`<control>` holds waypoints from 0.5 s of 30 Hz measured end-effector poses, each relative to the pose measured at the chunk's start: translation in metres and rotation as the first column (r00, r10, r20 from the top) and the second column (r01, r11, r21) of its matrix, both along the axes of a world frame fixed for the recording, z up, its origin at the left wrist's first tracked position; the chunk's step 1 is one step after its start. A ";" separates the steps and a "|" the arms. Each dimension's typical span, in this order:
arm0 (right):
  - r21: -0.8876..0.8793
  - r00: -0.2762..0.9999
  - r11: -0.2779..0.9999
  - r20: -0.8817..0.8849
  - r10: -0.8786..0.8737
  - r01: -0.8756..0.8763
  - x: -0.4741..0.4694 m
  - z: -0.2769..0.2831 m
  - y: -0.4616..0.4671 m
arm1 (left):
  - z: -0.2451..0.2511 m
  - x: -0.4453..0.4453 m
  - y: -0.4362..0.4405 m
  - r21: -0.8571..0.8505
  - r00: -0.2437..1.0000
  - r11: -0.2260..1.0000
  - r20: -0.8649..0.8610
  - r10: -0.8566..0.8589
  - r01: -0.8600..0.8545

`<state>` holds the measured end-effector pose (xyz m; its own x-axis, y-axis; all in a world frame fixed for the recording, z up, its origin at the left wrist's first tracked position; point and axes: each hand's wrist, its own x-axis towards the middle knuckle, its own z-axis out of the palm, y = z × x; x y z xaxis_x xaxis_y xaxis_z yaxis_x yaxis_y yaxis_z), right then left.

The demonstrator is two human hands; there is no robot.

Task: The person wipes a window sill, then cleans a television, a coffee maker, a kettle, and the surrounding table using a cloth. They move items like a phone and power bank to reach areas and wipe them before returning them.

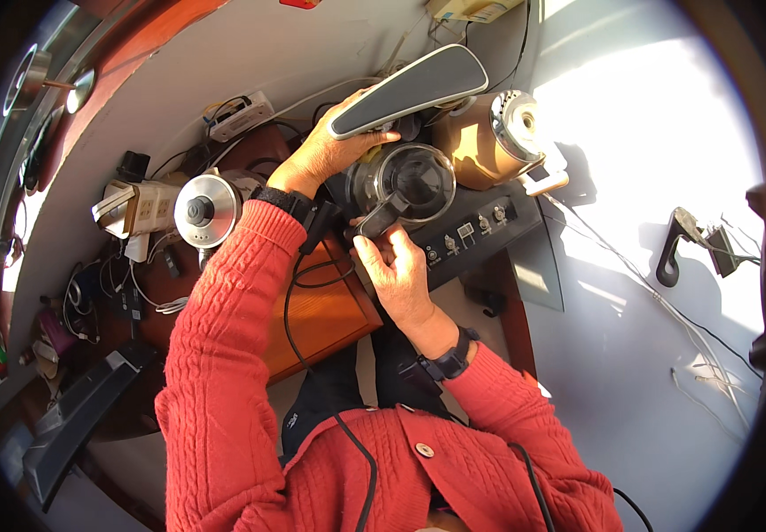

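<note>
A round glass pot (418, 181) with a black handle stands on a black appliance base (472, 229) that bears printed icons. My right hand (401, 276) grips the end of the black handle from the near side, thumb and fingers around it. Above the pot, a long wedge-shaped dark panel (416, 90) with a pale rim slants across the view. My left hand (333, 149) reaches beneath this panel, its thumb near the panel's lower edge. Most of its fingers are hidden, so what they hold cannot be made out. A bit of yellow material (372, 155) shows below that hand.
Right of the pot stands a gold-brown vacuum jug (482, 143). A steel kettle (207, 211) sits left, beside a power-strip tower (146, 207). Cables cross the wooden table (323, 312). A dark monitor-like panel (83, 422) is at lower left. A black cable hangs across my front.
</note>
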<state>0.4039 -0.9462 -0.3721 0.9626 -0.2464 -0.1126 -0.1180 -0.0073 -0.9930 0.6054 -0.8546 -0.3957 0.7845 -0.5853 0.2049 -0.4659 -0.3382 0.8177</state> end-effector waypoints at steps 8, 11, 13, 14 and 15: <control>-0.319 0.999 0.948 -0.040 -0.035 0.020 -0.001 0.005 -0.010 | -0.017 -0.010 -0.012 0.050 0.921 0.977 0.348 0.176 -0.206; -0.298 0.994 0.949 -0.014 -0.107 0.098 -0.002 0.013 -0.008 | -0.018 -0.014 -0.012 0.123 0.957 0.968 0.218 0.189 -0.219; -0.241 0.993 0.963 -0.004 -0.122 0.117 -0.005 0.021 -0.008 | -0.012 -0.016 -0.012 0.070 0.967 0.967 0.089 0.238 -0.245; -0.191 0.992 0.975 -0.015 -0.122 0.117 -0.009 0.025 -0.010 | -0.008 -0.018 -0.012 0.005 0.961 0.961 0.022 0.275 -0.275; -0.139 0.992 0.983 -0.016 -0.125 0.121 -0.013 0.029 -0.014 | -0.004 -0.021 -0.014 -0.026 0.950 0.951 -0.046 0.307 -0.309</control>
